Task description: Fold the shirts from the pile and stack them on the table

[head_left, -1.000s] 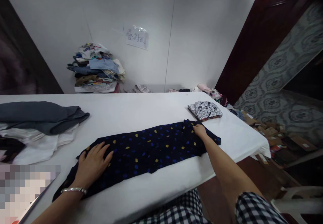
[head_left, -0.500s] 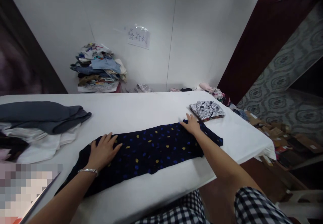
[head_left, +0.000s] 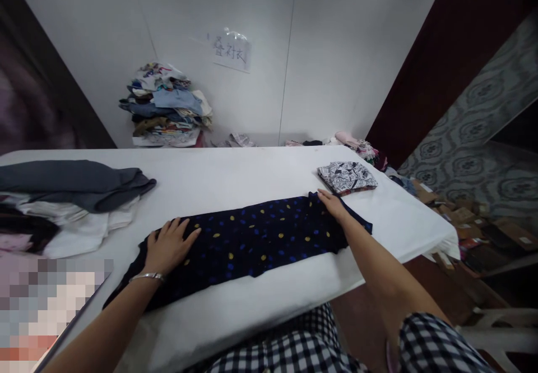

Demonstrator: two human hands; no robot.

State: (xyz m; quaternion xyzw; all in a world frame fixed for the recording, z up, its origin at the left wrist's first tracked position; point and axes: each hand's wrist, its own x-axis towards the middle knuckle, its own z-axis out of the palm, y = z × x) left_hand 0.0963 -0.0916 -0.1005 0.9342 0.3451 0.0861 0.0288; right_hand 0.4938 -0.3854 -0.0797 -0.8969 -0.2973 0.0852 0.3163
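Note:
A dark navy garment (head_left: 260, 233) with yellow and blue spots lies in a long flat strip along the near edge of the white-covered table. On its left part rests my left hand (head_left: 170, 244), palm down with the fingers spread; a silver bracelet circles that wrist. Toward the garment's far right corner, my right hand (head_left: 333, 203) lies on the cloth with fingers stretched out. Just beyond it sits a folded black-and-white patterned garment (head_left: 348, 176), with another print showing beneath.
At the left lie a dark grey garment (head_left: 71, 182) and white cloth (head_left: 79, 233). A tall pile of clothes (head_left: 168, 109) stands by the wall under a paper sign (head_left: 231, 52). Cardboard boxes (head_left: 466, 216) lie beyond the table's right side, near a white plastic chair (head_left: 500, 328).
My right hand has slid right along the garment's far edge, its fingers now flatter. My left hand stays in about the same place on the cloth. The view has shifted slightly.

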